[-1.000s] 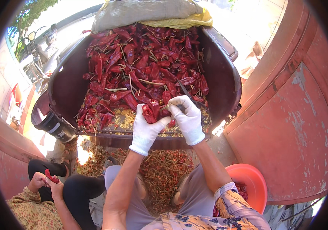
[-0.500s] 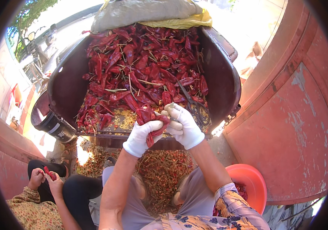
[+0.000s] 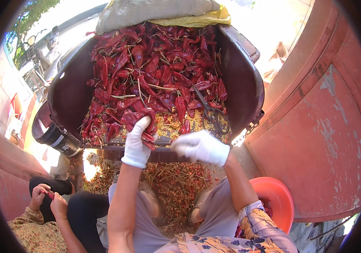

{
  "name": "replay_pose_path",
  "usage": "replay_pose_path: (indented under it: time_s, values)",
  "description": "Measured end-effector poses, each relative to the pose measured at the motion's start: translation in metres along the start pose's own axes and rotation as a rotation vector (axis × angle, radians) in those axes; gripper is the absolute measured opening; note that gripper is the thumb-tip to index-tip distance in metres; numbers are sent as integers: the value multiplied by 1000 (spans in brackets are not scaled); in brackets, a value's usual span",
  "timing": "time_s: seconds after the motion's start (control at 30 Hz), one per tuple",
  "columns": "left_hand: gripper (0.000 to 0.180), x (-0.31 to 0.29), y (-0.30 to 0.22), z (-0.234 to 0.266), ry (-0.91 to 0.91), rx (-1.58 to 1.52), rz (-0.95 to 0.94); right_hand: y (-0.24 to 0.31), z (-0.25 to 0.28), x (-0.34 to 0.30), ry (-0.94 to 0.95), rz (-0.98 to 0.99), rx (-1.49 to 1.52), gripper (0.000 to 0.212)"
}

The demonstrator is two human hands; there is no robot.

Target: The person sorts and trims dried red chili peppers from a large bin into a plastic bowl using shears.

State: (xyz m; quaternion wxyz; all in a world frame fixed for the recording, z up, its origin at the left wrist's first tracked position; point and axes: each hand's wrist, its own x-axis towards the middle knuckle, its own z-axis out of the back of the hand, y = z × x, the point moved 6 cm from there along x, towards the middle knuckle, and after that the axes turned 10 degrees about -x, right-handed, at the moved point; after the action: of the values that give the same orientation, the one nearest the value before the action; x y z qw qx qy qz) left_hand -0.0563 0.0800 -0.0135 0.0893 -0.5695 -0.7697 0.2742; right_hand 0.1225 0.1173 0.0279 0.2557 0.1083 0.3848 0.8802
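A heap of dried red chili peppers fills the dark cart bed. My left hand, in a white glove, is closed around several chili peppers at the cart's front edge, over the near side of the heap. To its right, my gloved right hand hovers near the same edge, apart from the left. Motion smears its fingertips, so whether they pinch anything cannot be made out. Black scissors lie beyond the right hand, blades pointing away, on loose yellow seeds.
Discarded stems cover the ground between my legs. At the right stand an orange basin and a red metal door. A black bucket hangs left of the cart. At lower left, another person's hands hold a red pepper.
My hands have moved apart. The left has gone left and toward the heap with its peppers; the right has dropped lower, away from them.
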Motion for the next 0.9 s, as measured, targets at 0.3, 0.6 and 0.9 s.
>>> replay_pose_path:
  time_s: [0.3,0.6,0.9]
  values:
    - [18,1,14,4,-72,93,-13,-30,23,14,-572,-54,-496,22]
    - [21,8,40,-5,45,-34,43,11,0,36,-513,139,-19,27]
    - [10,15,24,3,-180,-248,-34,-33,25,49,-771,-346,-608,42]
